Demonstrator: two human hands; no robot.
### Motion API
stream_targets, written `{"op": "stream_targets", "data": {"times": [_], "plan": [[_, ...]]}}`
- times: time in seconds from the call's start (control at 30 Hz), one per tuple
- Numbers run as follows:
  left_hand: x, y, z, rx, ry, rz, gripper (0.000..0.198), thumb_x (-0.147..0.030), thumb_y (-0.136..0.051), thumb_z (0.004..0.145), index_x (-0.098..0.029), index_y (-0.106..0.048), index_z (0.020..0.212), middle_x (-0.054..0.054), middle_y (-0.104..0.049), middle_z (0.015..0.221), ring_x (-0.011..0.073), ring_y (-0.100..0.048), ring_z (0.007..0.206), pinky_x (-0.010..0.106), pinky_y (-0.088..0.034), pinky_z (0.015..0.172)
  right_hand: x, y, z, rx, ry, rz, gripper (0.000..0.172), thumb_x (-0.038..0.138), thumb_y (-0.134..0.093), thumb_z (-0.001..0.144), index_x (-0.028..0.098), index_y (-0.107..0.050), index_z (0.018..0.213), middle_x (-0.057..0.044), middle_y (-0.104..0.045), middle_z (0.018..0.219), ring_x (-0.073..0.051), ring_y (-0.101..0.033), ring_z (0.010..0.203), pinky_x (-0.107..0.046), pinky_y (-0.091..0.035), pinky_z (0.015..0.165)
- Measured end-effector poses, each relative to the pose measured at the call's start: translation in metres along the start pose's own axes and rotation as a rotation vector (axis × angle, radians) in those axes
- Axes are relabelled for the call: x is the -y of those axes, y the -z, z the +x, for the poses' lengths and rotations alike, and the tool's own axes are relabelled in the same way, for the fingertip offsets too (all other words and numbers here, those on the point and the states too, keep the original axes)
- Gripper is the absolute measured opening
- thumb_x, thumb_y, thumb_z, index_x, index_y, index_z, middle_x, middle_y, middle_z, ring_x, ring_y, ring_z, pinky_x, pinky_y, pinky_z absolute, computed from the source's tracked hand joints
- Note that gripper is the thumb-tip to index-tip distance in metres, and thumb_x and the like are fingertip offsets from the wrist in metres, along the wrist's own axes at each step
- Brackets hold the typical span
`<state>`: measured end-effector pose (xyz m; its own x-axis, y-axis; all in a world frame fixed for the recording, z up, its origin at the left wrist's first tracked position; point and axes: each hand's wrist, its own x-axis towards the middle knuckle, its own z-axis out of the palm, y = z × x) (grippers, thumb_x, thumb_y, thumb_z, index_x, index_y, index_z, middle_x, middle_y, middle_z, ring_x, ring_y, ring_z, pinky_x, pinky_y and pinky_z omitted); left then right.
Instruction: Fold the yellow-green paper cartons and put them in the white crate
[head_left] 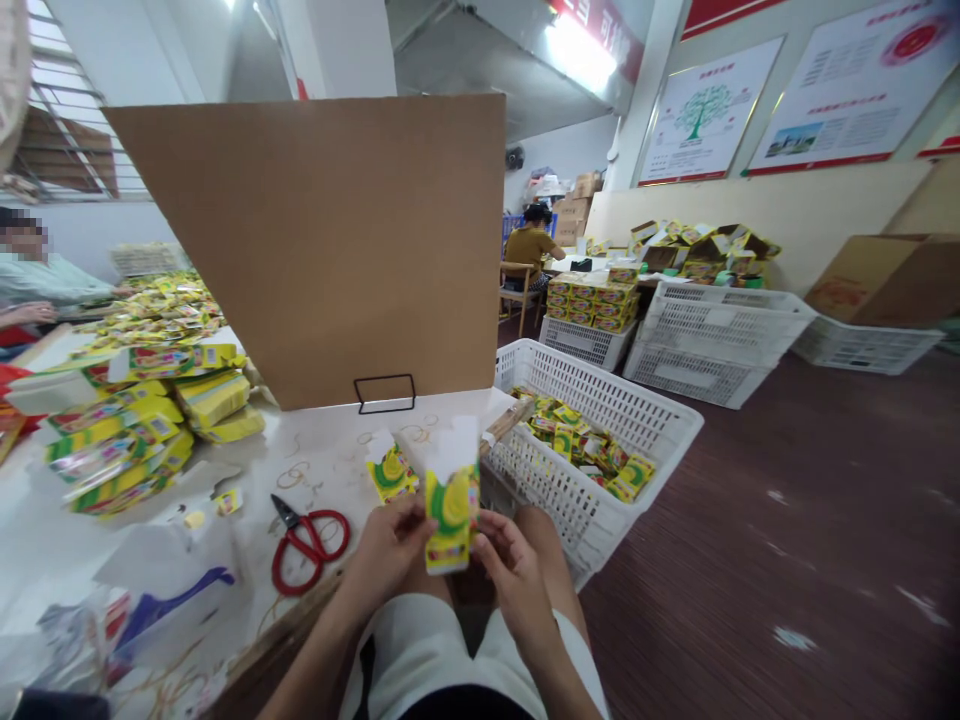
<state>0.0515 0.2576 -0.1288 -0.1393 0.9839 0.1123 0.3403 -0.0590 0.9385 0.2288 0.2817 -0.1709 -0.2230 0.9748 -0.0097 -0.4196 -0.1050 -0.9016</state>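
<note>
A small yellow and green carton (448,515) stands upright above my lap, its white top flap raised. My left hand (396,548) pinches its left edge between thumb and fingers. On the other side my right hand (514,565) has thumb and fingertips closed on the carton's lower right edge. Just behind, a second yellow carton (391,472) with white flaps lies on the white table (330,450) near its edge. Red-handled scissors (307,545) rest on the table left of my left hand, blades pointing away.
A large cardboard sheet (337,250) stands behind a black wire stand (385,393). To the right, a white crate (600,400) holds many small cartons. Stacked flat cartons (127,430) and plastic wrapping (165,570) lie left. One person (534,245) sits far back, others left.
</note>
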Motion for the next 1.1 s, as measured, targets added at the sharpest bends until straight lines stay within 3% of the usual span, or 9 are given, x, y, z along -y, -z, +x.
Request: {"op": "stream_targets", "data": {"times": [0.13,0.27,0.47,0.63,0.83,0.93,1.0,1.1], "plan": [[-0.015,-0.017,-0.016,0.214,-0.056,-0.111,0.024,-0.033,-0.060,0.083,-0.013,-0.068,0.091,0.008,-0.069,0.088,0.0203,-0.062,0.082,0.029,-0.049,0.076,-0.001,0.001,0.001,0.069,0.017,0.128,0.029,0.037,-0.073,0.075,0.020,-0.056,0.091,-0.002,-0.071,0.078,-0.015,-0.065,0.067,-0.025,-0.048,0.061],[-0.020,-0.014,-0.016,0.242,-0.103,-0.341,0.036,-0.034,-0.057,0.087,-0.020,-0.060,0.120,0.009,-0.061,0.121,0.0231,-0.055,0.111,0.034,-0.039,0.100,-0.001,0.000,-0.002,0.151,-0.026,0.254,0.030,0.032,-0.075,0.074,0.022,-0.053,0.092,0.002,-0.069,0.071,-0.013,-0.063,0.059,-0.023,-0.047,0.057],[-0.022,-0.020,-0.018,0.369,0.124,-0.728,0.047,-0.043,-0.066,0.078,-0.022,-0.062,0.119,0.012,-0.061,0.123,0.0287,-0.057,0.112,0.038,-0.043,0.096,-0.004,-0.008,-0.008,0.221,-0.021,0.241,0.026,0.034,-0.074,0.075,0.022,-0.055,0.089,0.001,-0.068,0.076,-0.012,-0.062,0.066,-0.023,-0.047,0.062],[-0.018,-0.025,-0.017,0.261,0.172,-0.736,0.047,-0.042,-0.071,0.073,-0.018,-0.064,0.113,0.014,-0.065,0.115,0.0279,-0.062,0.101,0.035,-0.050,0.082,0.001,-0.004,-0.004,0.170,0.057,0.046,0.023,0.035,-0.073,0.075,0.018,-0.065,0.088,-0.004,-0.067,0.087,-0.016,-0.060,0.084,-0.026,-0.046,0.076],[0.001,-0.035,-0.010,0.024,0.106,-0.490,0.041,-0.043,-0.065,0.078,-0.012,-0.063,0.106,0.012,-0.070,0.098,0.0244,-0.065,0.084,0.031,-0.052,0.069,-0.006,-0.005,-0.006,0.118,0.042,-0.143,0.026,0.039,-0.070,0.075,0.015,-0.061,0.077,-0.004,-0.064,0.073,-0.016,-0.056,0.068,-0.027,-0.046,0.063],[0.004,-0.041,-0.008,-0.018,0.066,-0.440,0.042,-0.039,-0.065,0.078,-0.013,-0.060,0.109,0.011,-0.069,0.102,0.0246,-0.064,0.089,0.031,-0.051,0.074,-0.013,-0.003,-0.007,0.061,0.059,-0.168,0.027,0.040,-0.067,0.077,0.016,-0.056,0.073,-0.001,-0.059,0.067,-0.014,-0.052,0.062,-0.026,-0.044,0.059],[0.002,-0.043,-0.009,-0.017,0.035,-0.419,0.053,-0.037,-0.066,0.077,-0.015,-0.050,0.122,0.011,-0.068,0.105,0.0249,-0.064,0.093,0.034,-0.050,0.082,-0.013,-0.002,-0.006,0.015,0.088,-0.189,0.026,0.040,-0.066,0.078,0.016,-0.055,0.073,0.000,-0.057,0.068,-0.014,-0.051,0.063,-0.025,-0.043,0.059],[-0.002,-0.044,-0.014,0.024,0.031,-0.430,0.073,-0.033,-0.063,0.080,-0.020,-0.022,0.139,0.011,-0.067,0.107,0.0251,-0.065,0.095,0.039,-0.049,0.085,-0.005,0.000,-0.004,-0.024,0.130,-0.219,0.022,0.036,-0.067,0.078,0.017,-0.054,0.077,0.000,-0.056,0.071,-0.014,-0.051,0.064,-0.024,-0.043,0.059]]}}
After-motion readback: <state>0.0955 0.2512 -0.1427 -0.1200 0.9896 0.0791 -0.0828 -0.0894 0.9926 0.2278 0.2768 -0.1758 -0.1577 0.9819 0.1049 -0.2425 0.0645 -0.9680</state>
